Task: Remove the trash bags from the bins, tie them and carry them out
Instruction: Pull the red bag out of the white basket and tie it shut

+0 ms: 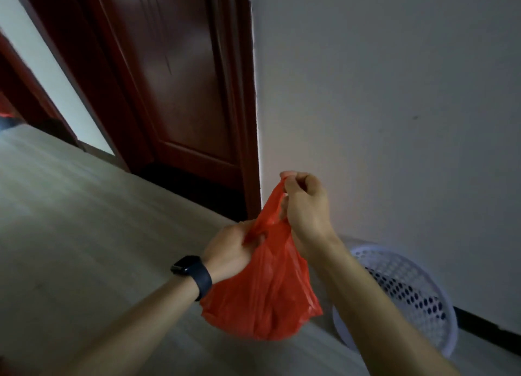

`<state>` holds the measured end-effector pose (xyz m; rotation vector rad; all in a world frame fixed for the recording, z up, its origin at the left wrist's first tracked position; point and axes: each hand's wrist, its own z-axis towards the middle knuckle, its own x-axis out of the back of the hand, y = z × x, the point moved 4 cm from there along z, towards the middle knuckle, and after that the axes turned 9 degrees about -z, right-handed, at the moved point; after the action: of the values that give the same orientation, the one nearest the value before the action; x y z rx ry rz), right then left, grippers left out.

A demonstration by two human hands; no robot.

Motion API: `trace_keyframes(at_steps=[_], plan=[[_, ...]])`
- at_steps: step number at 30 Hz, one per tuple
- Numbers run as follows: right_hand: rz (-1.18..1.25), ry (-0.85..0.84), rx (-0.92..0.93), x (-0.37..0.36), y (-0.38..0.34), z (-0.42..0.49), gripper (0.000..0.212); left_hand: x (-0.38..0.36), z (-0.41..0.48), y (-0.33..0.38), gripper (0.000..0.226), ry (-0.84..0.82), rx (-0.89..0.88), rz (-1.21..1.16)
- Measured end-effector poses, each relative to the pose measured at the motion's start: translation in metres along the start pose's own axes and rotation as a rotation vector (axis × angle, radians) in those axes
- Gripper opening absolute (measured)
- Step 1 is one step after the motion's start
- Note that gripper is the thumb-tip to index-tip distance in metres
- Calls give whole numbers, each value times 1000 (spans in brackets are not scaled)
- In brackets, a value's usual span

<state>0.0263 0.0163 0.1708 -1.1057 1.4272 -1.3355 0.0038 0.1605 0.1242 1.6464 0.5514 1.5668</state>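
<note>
At the far left, pale wall shows between dark red door frames, and next to it stands a dark red wooden door (180,79), its panel blurred. Below them the pale wood-grain floor (70,220) runs across the lower left. The left forearm reaches in from the bottom edge and wears a black watch (193,272) on the wrist. The left hand (228,251) has its fingers curled tightly round one handle of the red trash bag (262,299), gripping the bunched plastic at the bag's upper left. The bag itself hangs in the air between the two hands, out of the bin and above the floor, its lower part bulging and creased with contents that cannot be made out through the plastic. Its other handle is stretched upward to the right hand (306,206), which is higher than the left and pinches the top of that strip between thumb and curled fingers, just in front of the corner where the door frame meets the white wall (394,93). Behind the right forearm, low on the right, stands a white perforated bin (408,291) on the floor close to the wall, partly hidden by the arm, its dark inside showing through the holes. A dark baseboard (485,325) runs along the foot of the wall beside it.
</note>
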Motion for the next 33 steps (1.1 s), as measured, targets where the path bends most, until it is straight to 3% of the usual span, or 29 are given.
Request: trace_keyframes(at_steps=[3, 7, 12, 16, 21, 23, 26, 28, 30, 33], plan=[[-57, 9, -117, -15, 61, -4, 21, -25, -5, -66, 26, -126, 130, -48], [-193, 11, -228, -25, 130, -8, 20, -57, -6, -143, 18, -212, 294, -216], [-320, -53, -157, -11, 150, 26, 27, -67, 8, -182, 23, 40, 434, -595], [-494, -28, -14, -1, 134, 51, 28, -70, 28, -197, 28, 222, 594, -750], [-788, -63, 183, 13, 105, 78, 17, -78, 56, -204, 29, 377, 589, -919], [-872, -106, 207, 23, 101, 85, 15, -90, 64, -203, 34, 358, 508, -989], [-663, -97, 154, 44, 103, 82, 42, -99, 66, -209, 36, 365, 373, -956], [-566, -39, 95, 56, 124, 70, 76, -102, 67, -218, 25, 420, 397, -938], [-559, 35, 93, 61, 162, 47, 105, -101, 70, -227, 37, 451, 447, -947], [-645, 170, 188, 56, 218, 7, 117, -92, 69, -234, 49, 494, 506, -950]])
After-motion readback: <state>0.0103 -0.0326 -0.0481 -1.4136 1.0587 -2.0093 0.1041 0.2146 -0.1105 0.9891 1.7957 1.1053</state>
